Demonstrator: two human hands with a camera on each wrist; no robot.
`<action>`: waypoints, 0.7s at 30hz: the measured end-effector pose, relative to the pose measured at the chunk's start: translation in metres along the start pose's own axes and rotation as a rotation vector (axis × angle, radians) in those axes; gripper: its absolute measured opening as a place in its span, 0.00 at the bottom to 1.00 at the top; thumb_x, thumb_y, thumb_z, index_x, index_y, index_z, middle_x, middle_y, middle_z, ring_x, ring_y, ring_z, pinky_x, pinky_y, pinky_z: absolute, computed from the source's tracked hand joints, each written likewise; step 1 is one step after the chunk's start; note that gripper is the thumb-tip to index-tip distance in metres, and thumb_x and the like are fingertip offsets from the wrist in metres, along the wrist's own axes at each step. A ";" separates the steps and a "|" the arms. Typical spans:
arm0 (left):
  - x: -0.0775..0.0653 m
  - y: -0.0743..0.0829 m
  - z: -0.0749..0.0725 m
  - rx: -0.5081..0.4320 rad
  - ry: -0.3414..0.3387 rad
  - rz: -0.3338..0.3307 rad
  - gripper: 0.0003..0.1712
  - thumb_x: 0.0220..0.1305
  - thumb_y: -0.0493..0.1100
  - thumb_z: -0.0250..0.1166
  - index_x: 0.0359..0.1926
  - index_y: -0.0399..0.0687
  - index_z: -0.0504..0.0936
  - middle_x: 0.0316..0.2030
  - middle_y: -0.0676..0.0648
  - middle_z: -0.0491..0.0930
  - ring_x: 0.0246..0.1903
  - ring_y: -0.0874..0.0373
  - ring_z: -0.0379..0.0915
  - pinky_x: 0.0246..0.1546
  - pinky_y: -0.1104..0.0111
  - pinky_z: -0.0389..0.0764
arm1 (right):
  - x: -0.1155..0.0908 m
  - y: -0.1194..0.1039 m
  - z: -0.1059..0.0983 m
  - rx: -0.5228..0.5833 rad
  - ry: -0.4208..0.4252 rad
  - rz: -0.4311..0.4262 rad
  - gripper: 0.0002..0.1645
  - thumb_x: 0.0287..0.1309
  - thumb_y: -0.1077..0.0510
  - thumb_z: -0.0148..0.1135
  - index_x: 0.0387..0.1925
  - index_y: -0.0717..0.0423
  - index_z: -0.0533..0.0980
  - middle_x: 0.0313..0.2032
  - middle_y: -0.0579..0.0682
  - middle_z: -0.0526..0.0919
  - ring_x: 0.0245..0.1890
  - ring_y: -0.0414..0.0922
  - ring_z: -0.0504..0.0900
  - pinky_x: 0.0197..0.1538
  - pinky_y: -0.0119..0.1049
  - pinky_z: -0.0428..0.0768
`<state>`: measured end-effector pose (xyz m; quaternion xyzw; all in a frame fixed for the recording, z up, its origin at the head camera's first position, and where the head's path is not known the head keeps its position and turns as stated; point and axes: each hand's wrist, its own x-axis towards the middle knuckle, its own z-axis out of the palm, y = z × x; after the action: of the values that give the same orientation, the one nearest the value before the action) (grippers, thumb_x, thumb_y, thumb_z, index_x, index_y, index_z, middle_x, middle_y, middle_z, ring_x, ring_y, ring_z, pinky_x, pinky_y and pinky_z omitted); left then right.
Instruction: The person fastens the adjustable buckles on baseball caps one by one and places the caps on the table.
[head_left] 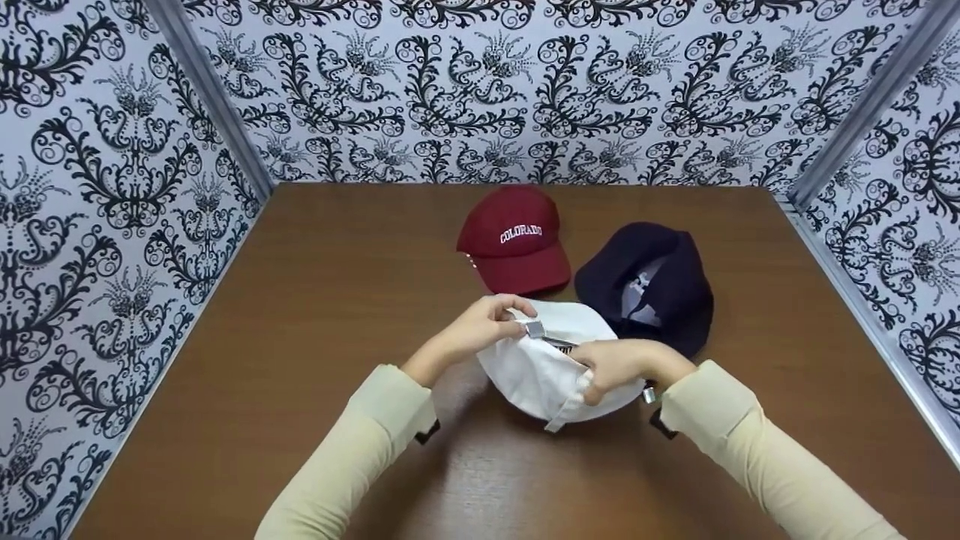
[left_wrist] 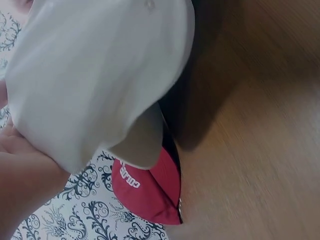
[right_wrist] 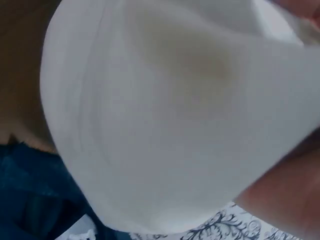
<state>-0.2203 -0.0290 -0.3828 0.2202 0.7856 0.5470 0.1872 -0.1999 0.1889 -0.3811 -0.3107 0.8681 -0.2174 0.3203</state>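
Observation:
Both hands hold a white cap (head_left: 521, 382) over the near middle of the table, its opening facing up. At the left edge of that opening, my left hand (head_left: 487, 328) pinches the rim beside a small silver tag (head_left: 534, 329). My right hand (head_left: 619, 365) grips the rim on the other side, some fingers dipping inside. In the left wrist view the cap's crown (left_wrist: 100, 70) bulges beyond my left hand (left_wrist: 27, 170). White fabric (right_wrist: 150, 130) fills most of the right wrist view, with part of my right hand (right_wrist: 285, 195) at the edge.
Behind the white cap a red cap (head_left: 514, 225) lettered COLORADO sits on the brown table (head_left: 322, 300). A navy cap (head_left: 686, 300) lies at the right, its inside partly showing, close to the white one. Patterned walls (head_left: 480, 90) enclose the table at the back and sides.

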 end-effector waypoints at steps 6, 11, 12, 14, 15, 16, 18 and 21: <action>0.004 -0.012 -0.006 0.128 -0.067 0.022 0.15 0.53 0.35 0.55 0.44 0.39 0.77 0.18 0.54 0.68 0.22 0.65 0.60 0.23 0.75 0.62 | -0.007 0.011 -0.006 -0.004 -0.074 -0.015 0.14 0.28 0.68 0.62 0.24 0.55 0.72 0.20 0.40 0.63 0.23 0.37 0.62 0.28 0.26 0.63; 0.001 -0.012 -0.010 0.181 -0.168 0.020 0.16 0.55 0.37 0.55 0.46 0.41 0.77 0.27 0.50 0.74 0.27 0.64 0.63 0.28 0.75 0.64 | -0.015 0.022 -0.014 0.064 -0.064 -0.052 0.18 0.30 0.66 0.63 0.32 0.56 0.77 0.26 0.39 0.71 0.29 0.36 0.65 0.34 0.25 0.66; 0.001 -0.012 -0.010 0.190 -0.189 0.019 0.16 0.56 0.37 0.55 0.46 0.41 0.77 0.30 0.49 0.76 0.29 0.64 0.63 0.30 0.76 0.64 | -0.016 0.024 -0.016 0.083 -0.059 -0.055 0.19 0.31 0.65 0.63 0.34 0.56 0.78 0.28 0.39 0.73 0.30 0.35 0.66 0.35 0.25 0.66; 0.001 -0.012 -0.011 0.205 -0.223 0.012 0.16 0.56 0.39 0.55 0.47 0.42 0.77 0.36 0.47 0.77 0.32 0.65 0.63 0.33 0.76 0.65 | -0.019 0.028 -0.019 0.129 -0.050 -0.070 0.19 0.33 0.64 0.64 0.36 0.58 0.78 0.29 0.39 0.74 0.31 0.34 0.68 0.36 0.24 0.67; 0.001 -0.012 -0.011 0.213 -0.232 0.009 0.17 0.57 0.39 0.55 0.48 0.42 0.77 0.37 0.46 0.78 0.32 0.65 0.63 0.34 0.76 0.66 | -0.020 0.030 -0.020 0.161 -0.044 -0.084 0.18 0.34 0.64 0.65 0.35 0.60 0.78 0.27 0.39 0.73 0.29 0.33 0.67 0.34 0.24 0.67; 0.001 -0.012 -0.011 0.221 -0.239 0.011 0.17 0.57 0.39 0.55 0.48 0.42 0.77 0.39 0.45 0.78 0.33 0.64 0.63 0.34 0.76 0.66 | -0.022 0.033 -0.022 0.193 -0.038 -0.100 0.16 0.35 0.63 0.65 0.33 0.62 0.77 0.25 0.38 0.73 0.28 0.33 0.67 0.32 0.24 0.66; 0.001 -0.011 -0.011 0.235 -0.244 0.015 0.17 0.57 0.39 0.55 0.48 0.43 0.76 0.38 0.46 0.78 0.33 0.64 0.64 0.35 0.76 0.66 | -0.025 0.037 -0.025 0.263 -0.020 -0.146 0.14 0.37 0.64 0.65 0.30 0.66 0.76 0.23 0.37 0.73 0.26 0.31 0.67 0.30 0.23 0.67; 0.001 -0.012 -0.011 0.235 -0.254 0.008 0.17 0.57 0.38 0.55 0.49 0.44 0.76 0.35 0.48 0.77 0.33 0.63 0.64 0.34 0.75 0.66 | -0.029 0.043 -0.030 0.411 0.008 -0.224 0.11 0.42 0.66 0.62 0.28 0.73 0.74 0.21 0.36 0.75 0.25 0.31 0.70 0.29 0.23 0.69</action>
<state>-0.2288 -0.0403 -0.3908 0.3110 0.8133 0.4201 0.2556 -0.2200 0.2445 -0.3729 -0.3324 0.7670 -0.4249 0.3474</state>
